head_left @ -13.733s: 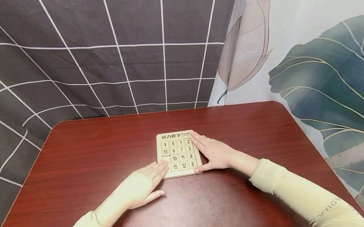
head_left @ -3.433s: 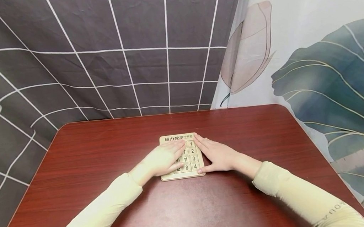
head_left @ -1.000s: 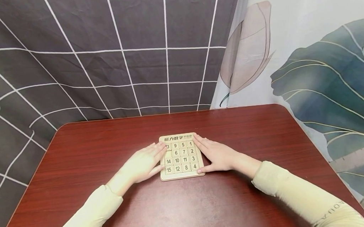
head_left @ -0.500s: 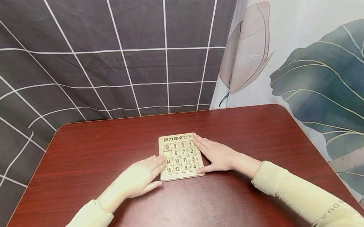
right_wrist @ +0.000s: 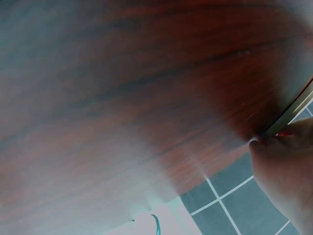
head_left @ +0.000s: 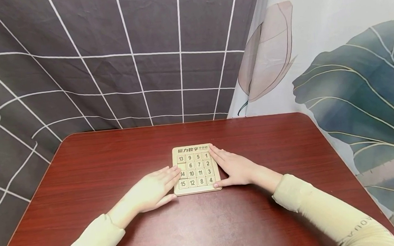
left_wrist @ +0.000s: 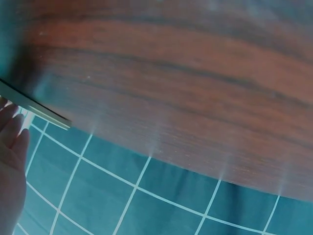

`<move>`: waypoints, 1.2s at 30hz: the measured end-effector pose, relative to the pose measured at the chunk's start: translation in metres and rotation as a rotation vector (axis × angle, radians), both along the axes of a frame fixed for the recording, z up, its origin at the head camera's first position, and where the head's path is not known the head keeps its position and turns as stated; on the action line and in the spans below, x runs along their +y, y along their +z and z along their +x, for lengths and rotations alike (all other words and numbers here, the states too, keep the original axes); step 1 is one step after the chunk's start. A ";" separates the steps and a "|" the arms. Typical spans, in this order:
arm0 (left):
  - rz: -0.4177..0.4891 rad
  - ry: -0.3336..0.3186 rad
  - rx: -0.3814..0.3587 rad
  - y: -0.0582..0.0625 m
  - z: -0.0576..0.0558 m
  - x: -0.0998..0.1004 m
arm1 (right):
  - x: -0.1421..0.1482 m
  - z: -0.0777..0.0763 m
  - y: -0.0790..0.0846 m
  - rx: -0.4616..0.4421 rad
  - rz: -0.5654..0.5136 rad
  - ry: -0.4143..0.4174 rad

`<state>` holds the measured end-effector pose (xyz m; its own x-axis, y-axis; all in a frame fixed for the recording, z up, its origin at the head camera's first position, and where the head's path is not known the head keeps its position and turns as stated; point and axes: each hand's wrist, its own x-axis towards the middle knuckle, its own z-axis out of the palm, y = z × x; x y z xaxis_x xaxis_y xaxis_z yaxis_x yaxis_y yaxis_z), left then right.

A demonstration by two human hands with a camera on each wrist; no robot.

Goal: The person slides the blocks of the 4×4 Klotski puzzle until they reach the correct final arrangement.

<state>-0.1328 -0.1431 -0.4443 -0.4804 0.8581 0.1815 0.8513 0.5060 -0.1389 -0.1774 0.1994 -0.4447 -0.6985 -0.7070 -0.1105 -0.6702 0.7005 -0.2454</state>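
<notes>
A pale number slide puzzle point(head_left: 198, 190) lies flat on the table, its tiles in a square grid under a printed heading. The vacant cell is in the left column, second row, below tile 13 point(head_left: 181, 159). My left hand point(head_left: 153, 189) reaches in from the left with straight fingers, fingertips on tile 14 point(head_left: 183, 174), covering part of it. Against the puzzle's right side rests my right hand point(head_left: 236, 168), fingertips at the upper corner and thumb at the lower corner. In both wrist views, the puzzle's edge point(left_wrist: 41, 111) shows thin beside the hand.
The dark red wooden table point(head_left: 116, 156) carries the puzzle near its middle. Behind it hangs a grey curtain point(head_left: 155, 72) with white grid lines. A leaf-patterned curtain point(head_left: 336, 89) hangs at the right.
The left hand has moved down from tile 13 to tile 14. Since the earliest frame, the right column changed from 2, 3, 4, 8 to 1, 2, 3, 4. The right hand kept its place.
</notes>
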 end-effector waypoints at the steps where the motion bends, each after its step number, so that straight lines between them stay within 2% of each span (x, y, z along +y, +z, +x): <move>1: 0.000 0.000 0.002 0.000 0.000 0.001 | 0.000 0.000 0.000 -0.001 0.000 -0.001; 10: 0.010 -0.016 0.029 -0.003 0.001 0.001 | 0.000 0.000 0.001 -0.008 0.002 -0.006; 15: 0.019 -0.002 0.069 -0.006 -0.004 0.002 | 0.000 -0.001 0.000 -0.002 0.010 -0.005; 21: -0.024 0.051 0.042 -0.005 -0.012 0.006 | -0.001 0.000 0.000 -0.002 0.009 -0.005; 27: -0.021 0.055 0.032 -0.002 -0.016 0.008 | 0.001 0.000 0.000 -0.005 0.015 -0.006; 31: -0.003 0.026 0.017 -0.003 -0.010 0.005 | 0.002 0.001 0.001 -0.013 0.020 -0.014; 36: 0.051 -0.080 0.033 -0.004 0.006 -0.003 | 0.002 -0.001 -0.001 -0.006 0.024 -0.011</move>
<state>-0.1263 -0.1463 -0.4485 -0.4035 0.8829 0.2400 0.8848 0.4433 -0.1434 -0.1784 0.2010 -0.4455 -0.7057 -0.6961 -0.1322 -0.6607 0.7138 -0.2323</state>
